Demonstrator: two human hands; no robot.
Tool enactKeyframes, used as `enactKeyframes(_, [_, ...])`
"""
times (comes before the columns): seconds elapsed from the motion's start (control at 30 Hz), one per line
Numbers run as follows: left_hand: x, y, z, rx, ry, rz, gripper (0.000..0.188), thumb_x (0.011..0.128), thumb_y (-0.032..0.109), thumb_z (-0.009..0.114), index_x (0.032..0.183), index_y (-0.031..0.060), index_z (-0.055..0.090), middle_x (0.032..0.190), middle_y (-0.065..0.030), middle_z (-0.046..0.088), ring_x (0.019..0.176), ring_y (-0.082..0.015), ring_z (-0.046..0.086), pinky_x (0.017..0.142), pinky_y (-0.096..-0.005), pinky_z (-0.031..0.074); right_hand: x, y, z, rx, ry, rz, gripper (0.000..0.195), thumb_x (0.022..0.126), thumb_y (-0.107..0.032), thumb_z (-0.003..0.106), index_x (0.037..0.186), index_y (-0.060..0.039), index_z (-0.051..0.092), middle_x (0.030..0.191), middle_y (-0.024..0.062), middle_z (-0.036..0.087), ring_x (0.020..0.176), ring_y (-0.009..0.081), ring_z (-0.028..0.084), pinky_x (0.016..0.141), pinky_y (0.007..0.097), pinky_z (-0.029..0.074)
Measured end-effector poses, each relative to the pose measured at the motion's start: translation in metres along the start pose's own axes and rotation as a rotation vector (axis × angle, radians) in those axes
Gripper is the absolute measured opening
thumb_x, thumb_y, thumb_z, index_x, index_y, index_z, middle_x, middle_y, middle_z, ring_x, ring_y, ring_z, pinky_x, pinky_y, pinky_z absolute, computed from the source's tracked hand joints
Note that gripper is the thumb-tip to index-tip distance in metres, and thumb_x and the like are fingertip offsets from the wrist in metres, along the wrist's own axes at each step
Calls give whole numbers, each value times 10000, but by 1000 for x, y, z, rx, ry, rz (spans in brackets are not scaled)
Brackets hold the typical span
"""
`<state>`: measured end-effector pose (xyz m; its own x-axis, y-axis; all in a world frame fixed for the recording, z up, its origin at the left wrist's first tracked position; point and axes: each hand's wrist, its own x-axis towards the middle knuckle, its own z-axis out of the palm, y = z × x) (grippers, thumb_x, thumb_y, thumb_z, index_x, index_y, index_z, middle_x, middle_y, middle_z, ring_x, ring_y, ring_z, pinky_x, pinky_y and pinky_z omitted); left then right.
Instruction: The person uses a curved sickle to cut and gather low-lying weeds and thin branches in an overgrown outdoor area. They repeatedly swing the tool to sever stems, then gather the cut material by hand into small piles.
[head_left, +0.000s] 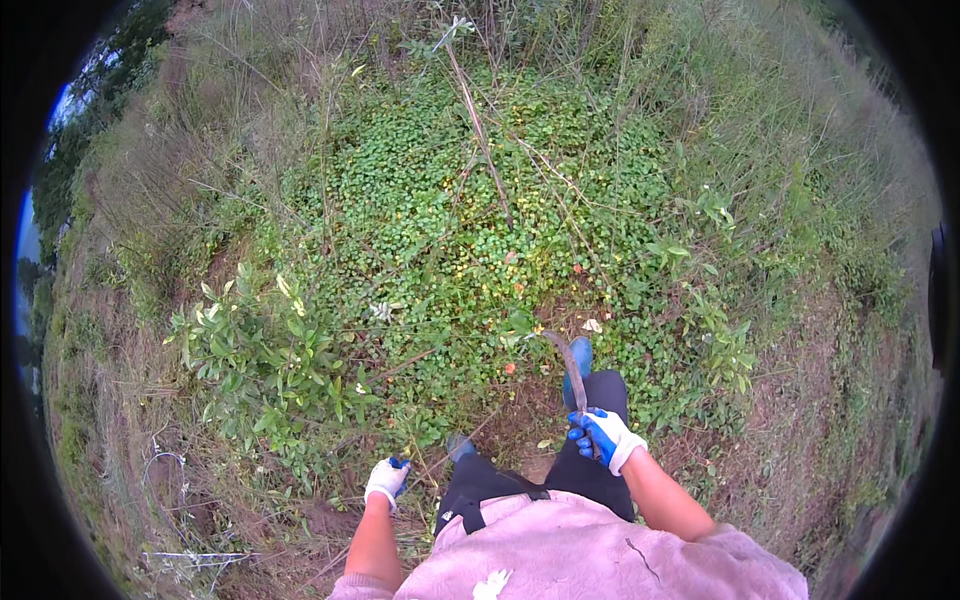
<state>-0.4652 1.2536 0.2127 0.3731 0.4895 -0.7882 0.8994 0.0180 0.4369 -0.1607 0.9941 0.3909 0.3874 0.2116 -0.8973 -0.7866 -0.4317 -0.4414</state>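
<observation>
My right hand (600, 435), in a white glove with blue coating, is closed around the handle end of a sickle (574, 367). The curved, dull blade points forward and bends left at its tip, above my right boot (581, 352). My left hand (388, 478), gloved the same way, hangs low on the left with its fingers curled. A thin dry stem (457, 448) runs slantwise close by it; whether the fingers hold that stem is unclear. Low green ground cover (450, 195) spreads in front of me, with yellowed leaves among it.
A leafy shrub (262, 352) stands left of me, and another leafy plant (712, 337) grows on the right. Dry sticks (480, 135) lean over the ground cover ahead. Tall grass (780, 97) rises beyond. A fallen pale leaf (592, 325) lies near my right boot.
</observation>
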Motion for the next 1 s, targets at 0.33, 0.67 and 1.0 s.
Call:
enactKeyframes(0.33, [40,108,30,29,-33,54,278,782,310,628,800,33,606,647,-95,608,535,-200,571,516,-341,450,124,-122,-63,159,156,-258,43,892,-135,460,884,-95,476,628,23,521,466,108,446,408,251,376])
enactKeyframes(0.67, [134,318,113,369,-154,320,544,776,449,585,1125,35,532,1031,-212,592,975,-335,566,838,-395,440,298,-300,-126,127,256,-435,99,910,-187,441,884,-95,416,728,98,594,476,172,512,405,299,435])
enactKeyframes(1.0, [268,441,191,-163,144,343,855,725,166,730,1359,-32,192,1224,-191,488,1050,-246,549,878,-303,445,303,-211,-107,41,-38,-112,119,914,-193,458,963,-85,468,654,63,518,440,126,430,386,269,384])
